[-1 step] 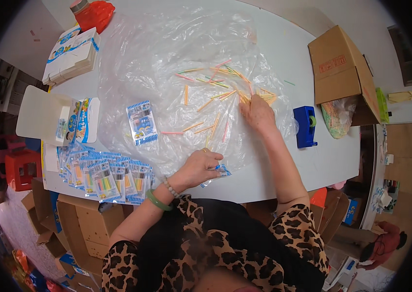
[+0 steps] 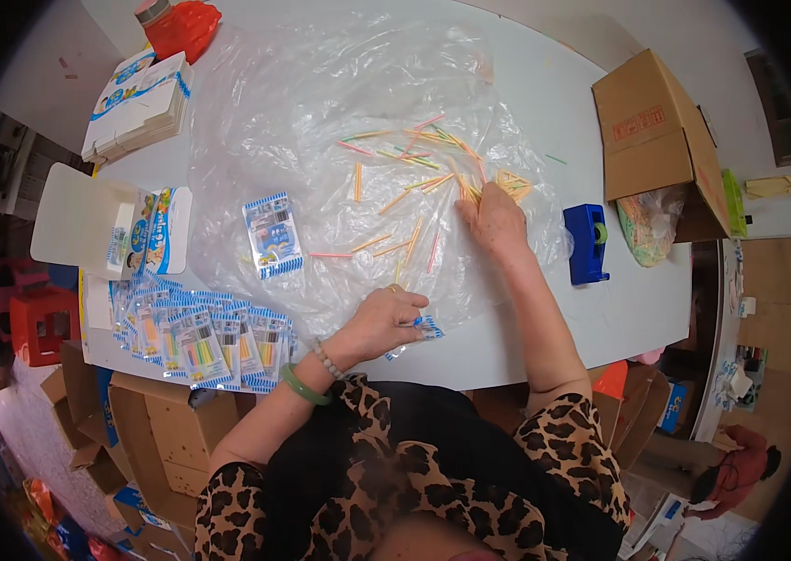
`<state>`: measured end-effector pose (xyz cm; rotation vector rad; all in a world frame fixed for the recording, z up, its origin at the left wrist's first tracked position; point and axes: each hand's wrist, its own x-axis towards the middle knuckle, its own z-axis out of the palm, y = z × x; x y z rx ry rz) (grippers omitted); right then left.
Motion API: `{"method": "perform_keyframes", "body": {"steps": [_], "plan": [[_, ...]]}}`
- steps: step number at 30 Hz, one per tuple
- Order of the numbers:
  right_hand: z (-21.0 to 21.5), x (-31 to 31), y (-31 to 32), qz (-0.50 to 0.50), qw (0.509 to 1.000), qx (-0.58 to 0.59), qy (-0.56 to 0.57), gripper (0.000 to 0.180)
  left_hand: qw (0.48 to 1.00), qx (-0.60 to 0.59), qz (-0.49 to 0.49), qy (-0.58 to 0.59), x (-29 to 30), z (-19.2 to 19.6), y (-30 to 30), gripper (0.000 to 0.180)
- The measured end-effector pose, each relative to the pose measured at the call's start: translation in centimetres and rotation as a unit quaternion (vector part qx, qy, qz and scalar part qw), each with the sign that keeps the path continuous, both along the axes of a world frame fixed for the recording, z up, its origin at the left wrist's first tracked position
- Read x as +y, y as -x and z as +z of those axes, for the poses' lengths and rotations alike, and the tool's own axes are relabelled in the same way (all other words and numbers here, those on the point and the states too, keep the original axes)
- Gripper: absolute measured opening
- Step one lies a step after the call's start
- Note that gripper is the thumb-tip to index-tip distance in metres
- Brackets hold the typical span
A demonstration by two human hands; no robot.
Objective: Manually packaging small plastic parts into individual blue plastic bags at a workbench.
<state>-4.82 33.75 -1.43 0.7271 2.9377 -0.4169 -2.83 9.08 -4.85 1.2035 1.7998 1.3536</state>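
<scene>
Thin sticks (image 2: 414,245) in orange, yellow, pink and green lie scattered over a clear plastic sheet (image 2: 255,112) on the table. At the right of the scatter, my right hand (image 2: 498,224) has its fingertips closed down on several of these sticks; the exact number pinched is hidden. By the table's near edge, my left hand (image 2: 384,325) is closed on a small clear packet (image 2: 428,327) with a blue-striped edge, mostly covered by the fingers. A flat blue and white packet (image 2: 273,236) lies alone on the sheet. Filled packets (image 2: 199,346) of sticks overlap in a pile to the left.
An open white box (image 2: 87,220) and stacked flat cartons (image 2: 138,112) stand at the left, with a red bag (image 2: 185,30) behind. A blue tape dispenser (image 2: 586,245) and a tipped cardboard box (image 2: 653,140) are on the right. Another person (image 2: 737,467) is at the far right.
My right hand has shifted very slightly among the sticks, and a few sticks at its fingertips have moved. The left hand stays in place.
</scene>
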Motion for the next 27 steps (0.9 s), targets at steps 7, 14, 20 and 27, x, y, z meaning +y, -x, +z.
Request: {"method": "perform_keyframes", "body": {"steps": [7,14,20,27], "plan": [[-2.9,-0.2,1.4,-0.052,0.998,0.044,-0.007,0.030,0.996,0.076,0.025,-0.038,-0.2,-1.9,-0.2,0.024],[-5.5,1.6,-0.2,0.049,0.978,0.119,-0.165,0.020,0.998,0.065,0.023,0.005,0.4,-2.2,-0.8,0.024],[-3.3,4.1,-0.5,-0.021,0.932,0.254,0.257,0.023,0.998,0.068,0.014,-0.013,0.2,-2.0,-0.9,0.024],[-1.4,-9.6,-0.5,0.033,0.802,0.263,0.536,0.009,0.956,-0.190,0.214,0.059,-4.5,4.0,1.2,0.015]]}}
